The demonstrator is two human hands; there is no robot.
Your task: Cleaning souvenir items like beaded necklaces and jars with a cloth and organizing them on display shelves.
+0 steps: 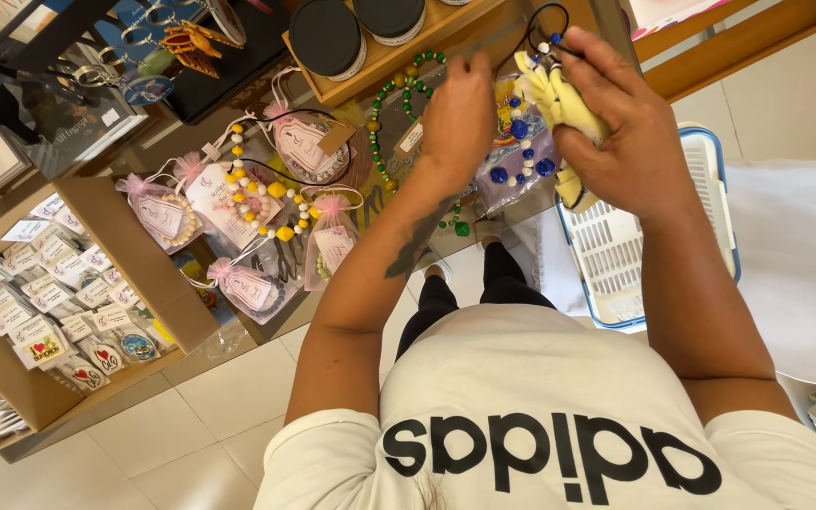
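Observation:
My right hand (627,132) grips a yellow cloth (559,99) bunched around a black cord with white and blue beads. My left hand (460,118) is raised beside it, fingers curled over a clear bag of blue and white beads (519,156) on the glass counter (266,123). A green bead necklace (391,104) lies just left of my left hand. Whether my left hand pinches the cord or the bag is hidden by the back of the hand.
Pink gauze pouches (247,283) and a yellow and white bead string (257,194) lie on the counter. A wooden tray with two round black-lidded tins (328,38) stands behind. A white and blue plastic basket (635,236) sits right. A cardboard box of small cards (49,302) stands left.

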